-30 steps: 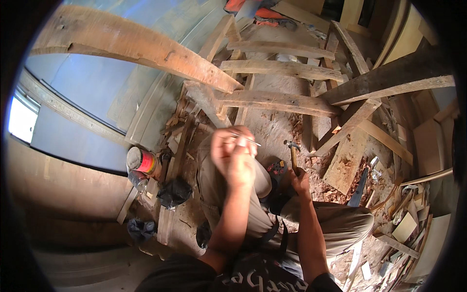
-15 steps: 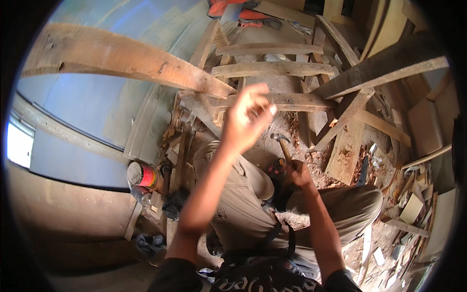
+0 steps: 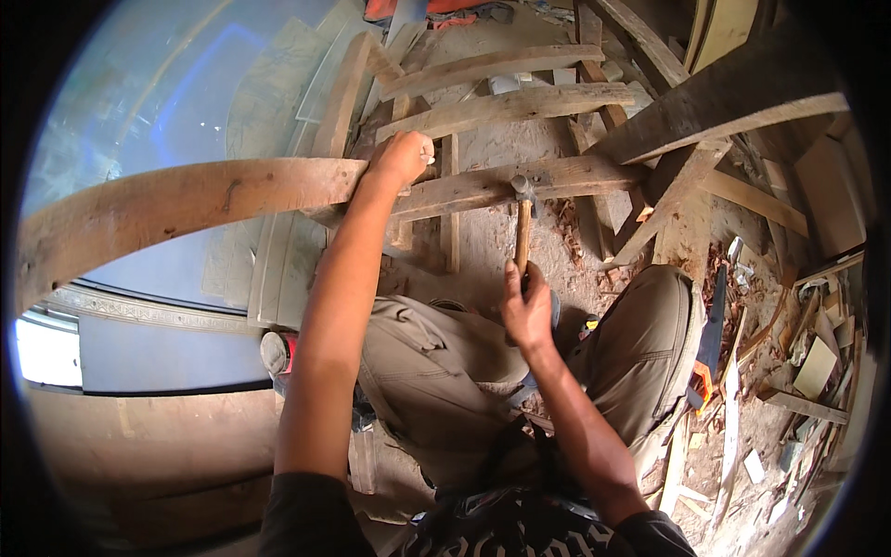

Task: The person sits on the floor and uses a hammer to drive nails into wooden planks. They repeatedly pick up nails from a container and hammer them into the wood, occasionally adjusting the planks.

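Note:
My left hand [image 3: 402, 160] is closed over the inner end of a long wooden plank [image 3: 251, 184], where it meets a wooden crosspiece [image 3: 473, 186]. The undersides of its fingers are hidden. A bent nail sticks out of the plank's side. My right hand [image 3: 527, 304] grips a claw hammer [image 3: 523, 223] by its wooden handle. The hammer stands head up, its metal head in front of or against the crosspiece; contact is hard to tell. Both hands work above my bent knees, at a rough timber frame.
Farther off, two more crosspieces [image 3: 510, 110] span the frame. A dark plank [image 3: 724, 107] slants in from the right. By my right knee lies a handsaw [image 3: 713, 325] with an orange handle; wood scraps [image 3: 817, 367] litter the floor beyond. A tin [image 3: 278, 353] stands at left.
My left hand has come down from the air onto the plank's end. The plank has swung toward me at its outer end. My right hand has raised the hammer toward the crosspiece.

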